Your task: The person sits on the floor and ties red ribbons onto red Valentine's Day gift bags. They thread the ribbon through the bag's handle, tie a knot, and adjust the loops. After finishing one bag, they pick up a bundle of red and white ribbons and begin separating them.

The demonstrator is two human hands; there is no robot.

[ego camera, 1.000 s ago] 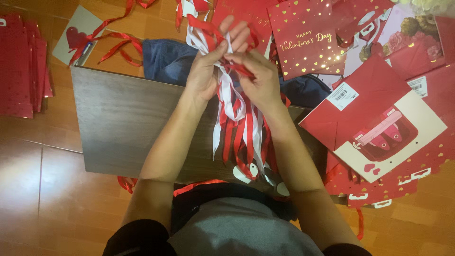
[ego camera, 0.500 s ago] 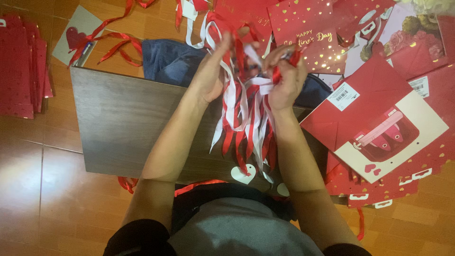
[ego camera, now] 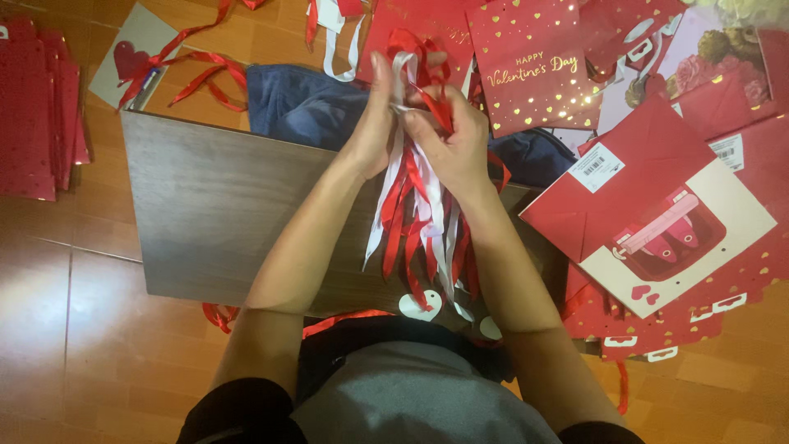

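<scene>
Both hands — left hand (ego camera: 374,136) and right hand (ego camera: 456,148) — grip a bundle of red and white ribbons (ego camera: 419,222) above a dark board (ego camera: 214,222); red gift bags (ego camera: 657,214) lie at three o'clock.

ribbon bunch (ego camera: 423,205) tops buried in both fists, stack of red bags (ego camera: 37,107) far left cropped by the edge, bouquet picture (ego camera: 707,57) upper right cut off

Both hands raised together ahead, left hand (ego camera: 374,123) and right hand (ego camera: 452,140) touching, fingers pinched shut.
</scene>
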